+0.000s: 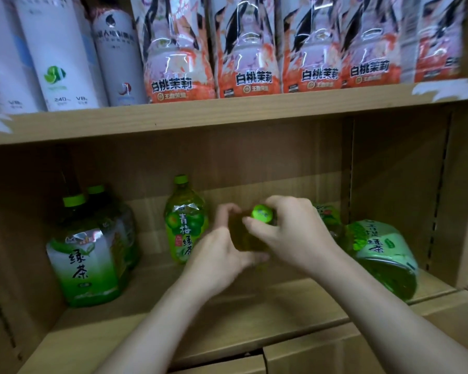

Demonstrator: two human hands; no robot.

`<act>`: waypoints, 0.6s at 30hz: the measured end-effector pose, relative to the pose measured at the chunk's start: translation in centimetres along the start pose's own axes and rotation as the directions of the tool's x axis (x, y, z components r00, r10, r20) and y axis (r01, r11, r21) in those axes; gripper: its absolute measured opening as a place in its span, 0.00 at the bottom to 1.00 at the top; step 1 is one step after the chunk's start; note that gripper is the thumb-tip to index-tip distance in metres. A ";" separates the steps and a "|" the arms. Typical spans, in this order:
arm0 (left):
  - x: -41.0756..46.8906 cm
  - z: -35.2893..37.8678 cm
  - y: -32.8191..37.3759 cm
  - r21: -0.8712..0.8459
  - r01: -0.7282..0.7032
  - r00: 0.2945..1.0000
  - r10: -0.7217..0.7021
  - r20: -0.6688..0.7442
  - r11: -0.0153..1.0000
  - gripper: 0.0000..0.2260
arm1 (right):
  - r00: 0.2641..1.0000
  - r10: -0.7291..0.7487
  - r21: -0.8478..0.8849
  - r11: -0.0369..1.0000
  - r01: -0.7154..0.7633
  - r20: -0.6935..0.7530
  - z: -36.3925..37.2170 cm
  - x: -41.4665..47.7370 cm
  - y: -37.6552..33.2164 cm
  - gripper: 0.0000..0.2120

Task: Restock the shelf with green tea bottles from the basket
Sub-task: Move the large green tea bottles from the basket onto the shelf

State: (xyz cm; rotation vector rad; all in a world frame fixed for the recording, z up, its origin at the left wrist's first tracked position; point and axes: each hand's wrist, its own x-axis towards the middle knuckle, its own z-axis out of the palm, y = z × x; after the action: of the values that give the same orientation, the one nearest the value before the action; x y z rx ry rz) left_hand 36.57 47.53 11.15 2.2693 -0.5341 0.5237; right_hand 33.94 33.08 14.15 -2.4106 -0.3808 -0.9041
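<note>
— How far along with the restock?

— Partway, judging by the lower shelf point(227, 314); already standing there: two green tea bottles point(84, 255) at the left, one tucked behind the other, plus a plum green tea bottle point(185, 220) upright near the middle.

— And right now?

— Mid-placement, by the look of it; another bottle point(250, 238) tilted with its green cap point(262, 214) toward the camera, gripped by both hands just right of the plum one; left hand point(222, 255) wrapped around the lower body, right hand point(289, 233) closed over the shoulder beside the cap; not yet stood up on the board.

— Anything else to fix?

— Probably; a fallen bottle point(381, 257) lying on its side at the right, touching a further green label point(327, 214) half hidden behind the right hand; likely needing to be set upright.

— And the basket?

— Out of view; impossible to say how many remain.

— Room left?

— Plenty of bare board at the front and between the groups; upper shelf point(173, 117) full of peach jasmine bottles point(243, 49) and white bottles point(60, 58), no part of this job.
</note>
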 end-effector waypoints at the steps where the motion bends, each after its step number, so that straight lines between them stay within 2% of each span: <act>1: 0.5 -0.1 -0.2 -0.013 0.037 0.999 -0.037 -0.021 0.999 0.35 | 0.999 0.054 0.058 0.997 -0.054 0.002 0.3 0.6 0.1 0.16; 4: 2.6 -0.3 -1.2 -0.020 0.105 0.987 -0.106 -0.119 0.994 0.33 | 0.976 0.186 0.137 0.970 -0.200 0.108 2.3 1.9 1.2 0.19; 6: 3.6 -0.1 -1.9 0.032 0.136 0.982 -0.131 -0.138 0.990 0.34 | 0.946 0.242 0.126 0.954 -0.273 0.216 3.8 2.4 2.4 0.29; 8: 3.7 0.3 -2.5 0.088 0.165 0.982 -0.156 -0.107 0.982 0.33 | 0.915 0.263 0.225 0.914 -0.338 0.306 5.1 2.4 3.1 0.41; 10: 2.9 0.6 -3.4 0.100 0.163 0.980 -0.149 -0.133 0.982 0.29 | 0.901 0.299 0.227 0.898 -0.378 0.315 6.3 2.4 3.6 0.48; 12: 2.2 0.2 -4.9 0.118 0.155 0.957 -0.119 -0.263 0.981 0.24 | 0.897 0.338 0.175 0.902 -0.395 0.285 7.7 2.6 4.1 0.50; 15: 2.0 -1.1 -7.7 0.158 0.282 0.867 -0.180 -0.465 0.946 0.24 | 0.897 0.362 0.113 0.910 -0.399 0.253 9.2 2.7 4.6 0.50; 16: 1.9 -1.4 -8.4 0.130 0.311 0.846 -0.211 -0.490 0.941 0.26 | 0.902 0.357 0.092 0.917 -0.388 0.243 9.6 2.8 4.7 0.49; 18: 1.5 -1.5 -9.2 -0.023 0.292 0.866 -0.274 -0.418 0.956 0.29 | 0.912 0.343 0.093 0.924 -0.370 0.223 10.2 3.0 4.9 0.48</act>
State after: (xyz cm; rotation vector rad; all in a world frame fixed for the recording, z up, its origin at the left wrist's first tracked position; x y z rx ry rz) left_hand 42.32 54.22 7.67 2.1331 0.0283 0.8456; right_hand 43.56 35.06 7.84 -2.3472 -0.0613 -0.4567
